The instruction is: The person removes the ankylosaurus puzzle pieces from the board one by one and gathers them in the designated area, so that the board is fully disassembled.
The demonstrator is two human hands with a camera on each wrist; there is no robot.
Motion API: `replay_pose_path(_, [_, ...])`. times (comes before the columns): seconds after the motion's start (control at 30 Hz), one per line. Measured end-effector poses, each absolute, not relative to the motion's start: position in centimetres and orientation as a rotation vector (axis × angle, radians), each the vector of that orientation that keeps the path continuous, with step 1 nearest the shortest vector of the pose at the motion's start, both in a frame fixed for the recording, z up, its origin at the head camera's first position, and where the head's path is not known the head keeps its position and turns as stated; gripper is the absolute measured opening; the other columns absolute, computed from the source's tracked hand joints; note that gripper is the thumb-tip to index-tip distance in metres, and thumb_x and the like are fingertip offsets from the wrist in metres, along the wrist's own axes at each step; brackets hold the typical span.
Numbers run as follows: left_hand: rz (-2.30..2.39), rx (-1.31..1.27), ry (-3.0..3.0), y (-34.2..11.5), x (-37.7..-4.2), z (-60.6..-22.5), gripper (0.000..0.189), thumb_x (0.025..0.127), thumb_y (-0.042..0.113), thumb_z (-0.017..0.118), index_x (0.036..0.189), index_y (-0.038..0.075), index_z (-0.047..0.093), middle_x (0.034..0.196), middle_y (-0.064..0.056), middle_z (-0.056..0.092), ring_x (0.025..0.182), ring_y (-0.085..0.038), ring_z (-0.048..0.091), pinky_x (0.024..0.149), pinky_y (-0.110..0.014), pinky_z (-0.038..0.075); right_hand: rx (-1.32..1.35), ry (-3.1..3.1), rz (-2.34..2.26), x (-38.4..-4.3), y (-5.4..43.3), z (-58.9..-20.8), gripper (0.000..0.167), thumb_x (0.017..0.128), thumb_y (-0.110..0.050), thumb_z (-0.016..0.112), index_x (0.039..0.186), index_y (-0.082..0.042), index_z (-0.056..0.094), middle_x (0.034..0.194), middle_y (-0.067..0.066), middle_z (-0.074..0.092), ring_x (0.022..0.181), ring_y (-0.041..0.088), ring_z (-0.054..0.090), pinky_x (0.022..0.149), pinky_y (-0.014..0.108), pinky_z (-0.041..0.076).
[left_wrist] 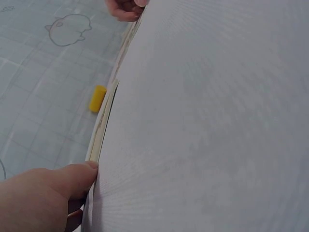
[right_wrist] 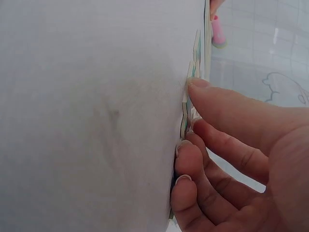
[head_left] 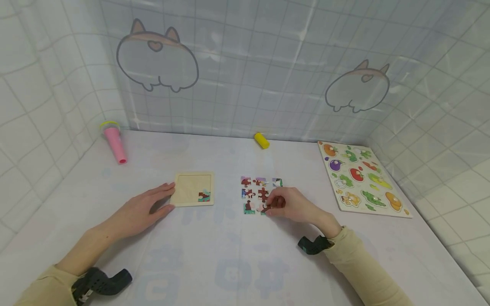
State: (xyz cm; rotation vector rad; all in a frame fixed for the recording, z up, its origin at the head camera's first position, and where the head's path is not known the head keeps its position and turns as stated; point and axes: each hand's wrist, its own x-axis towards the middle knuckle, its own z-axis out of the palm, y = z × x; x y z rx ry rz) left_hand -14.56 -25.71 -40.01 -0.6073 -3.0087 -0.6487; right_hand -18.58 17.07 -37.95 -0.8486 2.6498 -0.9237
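My left hand (head_left: pixel 136 214) lies at the left edge of a shallow square wooden puzzle tray (head_left: pixel 187 187), its fingertips and thumb touching that side. One printed puzzle piece (head_left: pixel 204 196) sits in the tray's lower right corner. In the left wrist view, the thumb (left_wrist: pixel 82 176) meets the tray's edge. To the right, several jigsaw pieces (head_left: pixel 248 193) lie in rows on the table. My right hand (head_left: pixel 292 205) pinches a puzzle piece (right_wrist: pixel 185 115) at the bottom of this group between thumb and index finger, its other fingers curled. The hand hides some pieces.
A yellow cylinder (head_left: pixel 262 140) lies near the back wall. At the back left is a pink flashlight-shaped object (head_left: pixel 115 144) with a yellow-green rim. A vegetable puzzle board (head_left: pixel 361 180) lies at the right. Tiled, corgi-printed sheeting (head_left: pixel 249 85) closes off the back and sides.
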Motion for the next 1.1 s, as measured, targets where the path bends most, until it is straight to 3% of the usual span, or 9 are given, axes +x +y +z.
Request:
replay_pose_path(0.87, [-0.654,-0.603,-3.019,-25.6,-14.5,-39.9,0.064,0.098,0.041,0.063,0.147,0.003,0.048,0.156,-0.017,0.041,0.143,-0.040,0.038,0.111,-0.060,0.036,-0.887,2.688,-0.967,-18.6,17.4,-37.1,0.022,0.084,-0.020,0.082,0.101,-0.009,0.072,0.082,-0.004,0.062,0.073,0.012,0.055,0.063,0.022,0.049])
replay_pose_path(1.1, [-0.666,-0.612,-3.002,-25.7,-14.6,-40.1,0.064,0.098,0.043,0.062,0.147,0.003,0.049,0.156,-0.016,0.042,0.143,-0.040,0.038,0.111,-0.060,0.036,-0.891,2.682,-1.019,-18.5,17.2,-37.1,0.023,0.084,-0.019,0.082,0.103,-0.008,0.072,0.093,-0.001,0.068,0.082,0.013,0.060,0.074,0.025,0.054])
